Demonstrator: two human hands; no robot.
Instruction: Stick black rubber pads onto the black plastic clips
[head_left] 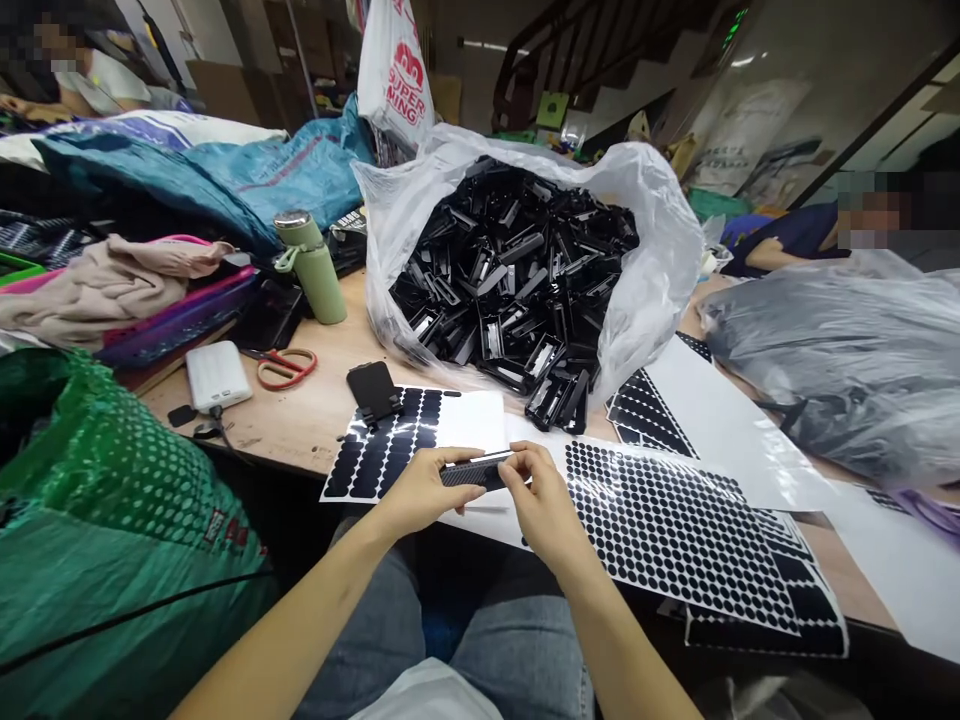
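Note:
Between my two hands, just above the front edge of the table, is a small black oblong plastic part (474, 474) with a ribbed or woven-looking face. My left hand (424, 490) grips its left end between thumb and fingers. At the right end, my right hand (536, 490) pinches it with thumb and forefinger. Beneath my hands lies a white sheet of black rounded-rectangle stickers (382, 440), partly peeled. To the right spreads a sheet of round black stickers (667, 520). A clear plastic bag (652, 230) full of black plastic parts (517, 260) stands open behind.
Left on the table are a green flask (319, 270), red-handled scissors (287, 369), a white power bank (217, 376) and a black stand (373, 388). A green sack (112, 560) stands at lower left. Grey plastic bags (840, 350) lie right. Two other people sit farther back.

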